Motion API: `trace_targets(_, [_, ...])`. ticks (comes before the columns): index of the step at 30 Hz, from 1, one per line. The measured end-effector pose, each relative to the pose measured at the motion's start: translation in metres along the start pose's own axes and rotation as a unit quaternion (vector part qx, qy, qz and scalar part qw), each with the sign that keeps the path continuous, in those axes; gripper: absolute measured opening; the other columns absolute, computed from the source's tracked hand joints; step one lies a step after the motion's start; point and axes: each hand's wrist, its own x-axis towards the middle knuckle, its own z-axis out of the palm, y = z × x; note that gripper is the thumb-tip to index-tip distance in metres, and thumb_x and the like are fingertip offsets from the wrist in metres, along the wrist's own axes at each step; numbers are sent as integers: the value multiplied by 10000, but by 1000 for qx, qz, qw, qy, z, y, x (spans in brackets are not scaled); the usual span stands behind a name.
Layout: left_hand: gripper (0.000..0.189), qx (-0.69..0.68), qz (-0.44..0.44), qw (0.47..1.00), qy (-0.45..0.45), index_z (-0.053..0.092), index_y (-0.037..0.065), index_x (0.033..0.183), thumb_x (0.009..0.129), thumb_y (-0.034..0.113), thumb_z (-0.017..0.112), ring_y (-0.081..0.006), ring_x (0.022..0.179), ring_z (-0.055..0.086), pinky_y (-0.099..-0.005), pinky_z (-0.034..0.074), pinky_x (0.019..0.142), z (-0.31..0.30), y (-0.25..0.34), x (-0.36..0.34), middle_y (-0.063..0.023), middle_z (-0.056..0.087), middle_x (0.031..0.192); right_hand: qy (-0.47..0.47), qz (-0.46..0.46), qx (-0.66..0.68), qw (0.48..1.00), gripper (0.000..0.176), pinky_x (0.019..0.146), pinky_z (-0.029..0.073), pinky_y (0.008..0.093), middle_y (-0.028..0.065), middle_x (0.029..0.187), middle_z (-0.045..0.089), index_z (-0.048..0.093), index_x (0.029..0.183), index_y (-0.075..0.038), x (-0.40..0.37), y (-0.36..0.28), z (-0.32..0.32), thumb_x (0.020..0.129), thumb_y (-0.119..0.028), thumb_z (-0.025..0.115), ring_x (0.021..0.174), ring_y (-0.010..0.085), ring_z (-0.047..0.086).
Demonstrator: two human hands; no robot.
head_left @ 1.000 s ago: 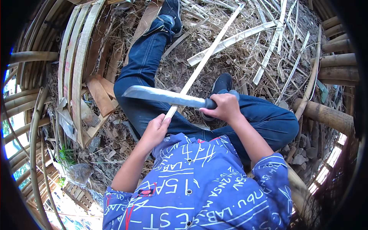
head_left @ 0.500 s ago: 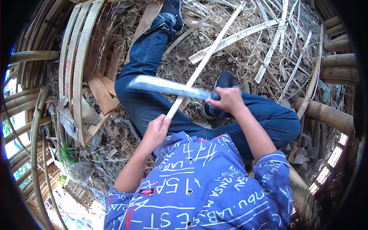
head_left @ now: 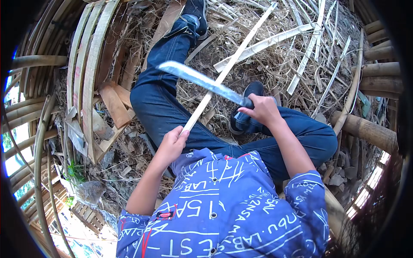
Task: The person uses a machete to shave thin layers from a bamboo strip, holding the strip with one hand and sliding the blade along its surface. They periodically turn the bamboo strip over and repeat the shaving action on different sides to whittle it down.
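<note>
My left hand point(head_left: 173, 144) is closed around the near end of a long pale bamboo strip point(head_left: 239, 52). The strip slants away from me to the upper right, passing over my jeans and the littered ground. In my right hand point(head_left: 263, 109) is the dark handle of a machete point(head_left: 198, 82), gripped with the fingers wrapped round it. Its long bright blade points to the upper left and crosses the strip at about the strip's middle, overlapping it in this view.
Curly shavings point(head_left: 266, 60) and several split bamboo strips point(head_left: 306, 64) litter the ground ahead. Long slats point(head_left: 88, 81) lean at the left beside wooden blocks point(head_left: 115, 105). Bamboo poles point(head_left: 370, 131) edge the right side. My legs point(head_left: 165, 103) are spread around the work.
The machete has moved forward along the strip, away from my body, and its blade now tilts more steeply. My right hand has shifted slightly right; my left hand keeps its hold.
</note>
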Motion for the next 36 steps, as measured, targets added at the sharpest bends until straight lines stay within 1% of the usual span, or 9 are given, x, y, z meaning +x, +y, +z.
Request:
trace_targets(5, [277,2,-7,1000,1,504,28,798,1001,216,509,-46,526,373,-268,318,467,2,-6,1,43,435,592,-63,-47,33,996,562,607,504,468,191,682,642,582,801,-35,1,10,1,787,-588,680,684,394,647])
trace_targets(9, [271,-3,-6,1000,1,508,25,804,1000,212,510,-42,535,375,-267,316,469,4,-13,2,38,438,597,-70,13,24,997,580,642,499,504,221,711,643,570,823,-22,5,34,4,804,-595,661,719,436,631])
trace_targets(10, [249,-1,-11,1000,-5,512,40,822,1007,207,503,-36,555,382,-243,313,484,4,-12,1,51,433,630,-92,46,20,994,590,678,498,493,230,754,645,597,928,-18,6,36,3,803,-591,664,771,431,636])
trace_targets(13, [248,2,-7,1000,-4,511,41,821,1007,205,503,-33,564,381,-240,310,489,5,-10,0,49,431,636,-89,62,19,994,606,694,497,500,232,766,648,599,938,-12,9,42,4,805,-600,657,791,430,638])
trace_targets(15, [270,3,2,1000,4,505,27,801,1000,208,509,-38,552,374,-261,311,478,4,-6,1,34,436,608,-54,50,-2,997,597,666,506,484,217,736,647,604,915,-21,7,39,3,793,-601,669,752,416,645])
trace_targets(17, [263,-25,-36,999,-7,507,28,804,1001,201,505,-40,548,367,-262,306,478,1,0,-1,40,432,606,-5,1,-12,1000,603,598,512,466,192,676,640,581,794,-48,5,33,-2,779,-647,647,661,387,646])
trace_targets(23, [253,-23,-11,1000,-2,510,33,808,1003,193,501,-36,542,358,-256,291,469,-2,-1,3,58,414,597,-49,-130,36,990,583,586,519,423,168,671,643,597,779,-47,-4,5,2,766,-625,677,642,354,652])
trace_targets(31, [254,-19,-12,1000,-1,511,28,811,998,199,505,-46,541,377,-267,310,474,3,-8,2,42,435,592,-130,-63,33,989,591,631,520,454,199,736,666,594,834,-19,3,16,4,797,-605,662,712,392,654])
trace_targets(36, [254,5,-9,1000,5,511,25,814,993,204,512,-58,546,398,-280,330,482,3,-13,2,25,456,593,-127,-76,43,988,592,629,513,458,204,731,661,590,830,-16,5,22,13,805,-604,653,718,401,646])
